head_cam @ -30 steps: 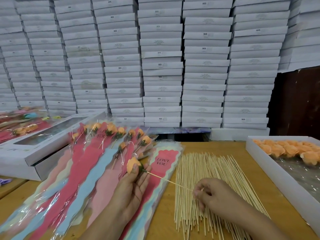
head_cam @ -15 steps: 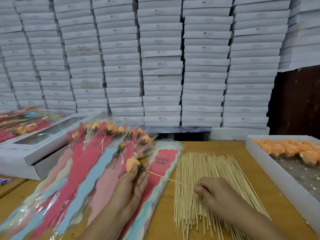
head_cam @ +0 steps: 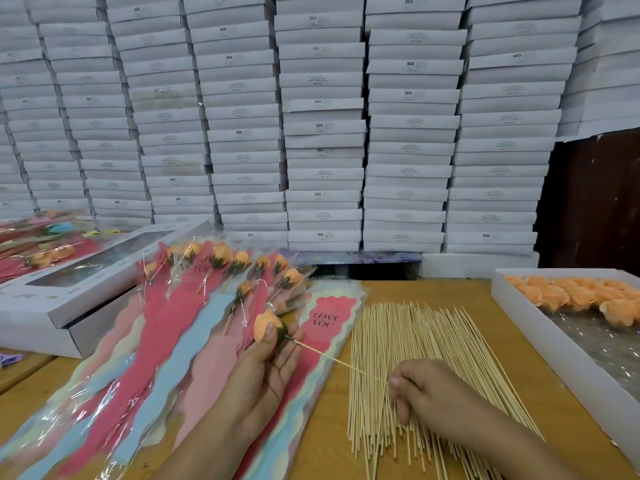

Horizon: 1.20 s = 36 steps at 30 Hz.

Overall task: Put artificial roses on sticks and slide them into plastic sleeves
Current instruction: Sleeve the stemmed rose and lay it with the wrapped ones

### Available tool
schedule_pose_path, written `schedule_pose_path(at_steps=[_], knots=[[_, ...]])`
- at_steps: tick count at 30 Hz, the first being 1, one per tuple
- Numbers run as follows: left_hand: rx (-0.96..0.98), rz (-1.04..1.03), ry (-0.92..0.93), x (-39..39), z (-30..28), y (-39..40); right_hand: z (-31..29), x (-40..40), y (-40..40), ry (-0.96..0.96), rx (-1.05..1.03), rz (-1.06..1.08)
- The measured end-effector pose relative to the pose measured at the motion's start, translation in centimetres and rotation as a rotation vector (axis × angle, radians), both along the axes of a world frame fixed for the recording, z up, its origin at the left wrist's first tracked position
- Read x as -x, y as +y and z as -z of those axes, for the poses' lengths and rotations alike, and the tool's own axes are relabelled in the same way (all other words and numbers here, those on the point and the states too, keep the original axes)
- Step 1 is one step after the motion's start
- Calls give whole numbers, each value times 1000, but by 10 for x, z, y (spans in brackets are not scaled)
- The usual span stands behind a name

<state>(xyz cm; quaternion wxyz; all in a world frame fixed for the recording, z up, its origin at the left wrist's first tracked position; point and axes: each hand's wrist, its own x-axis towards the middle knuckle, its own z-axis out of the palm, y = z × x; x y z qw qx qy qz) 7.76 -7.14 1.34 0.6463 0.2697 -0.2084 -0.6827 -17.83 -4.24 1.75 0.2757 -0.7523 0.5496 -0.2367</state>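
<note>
Now left hand gripping orange rose, right hand pinching its stick

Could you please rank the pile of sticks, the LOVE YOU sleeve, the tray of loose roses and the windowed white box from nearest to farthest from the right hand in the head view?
1. pile of sticks: directly beneath the right hand.
2. LOVE YOU sleeve: to its left, past the pile.
3. tray of loose roses: along the table's right edge.
4. windowed white box: far left, at the back.
</note>
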Motion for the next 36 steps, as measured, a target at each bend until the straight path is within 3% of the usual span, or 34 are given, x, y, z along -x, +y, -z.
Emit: schedule_pose_path(at_steps=[4,8,11,16,19,22,24,28,36], knots=[[3,-9,-33,0,-3,0,-9,0,3,-137,-119,-9],[7,-3,-155,-1,-5,0,-23,5,7,-314,-371,-167],[-39,-11,-311,0,-4,1,-28,8,10,-335,-497,-271],[-68,-36,-619,-2,-4,3,-27,10,10,-399,-582,-266],[21,-141,-916,-7,-8,6,-28,14,9,-539,-583,-218],[102,-298,-1558,-20,1,1,-29,17,7,-712,-537,-109],[80,-240,-1828,-26,8,-3,-29,20,4,-799,-499,-36],[23,-85,-1837,-28,12,-4,-29,22,0,-880,-440,41],[-17,-174,-1778,-33,8,-5,-25,24,-5,-921,-390,100]])
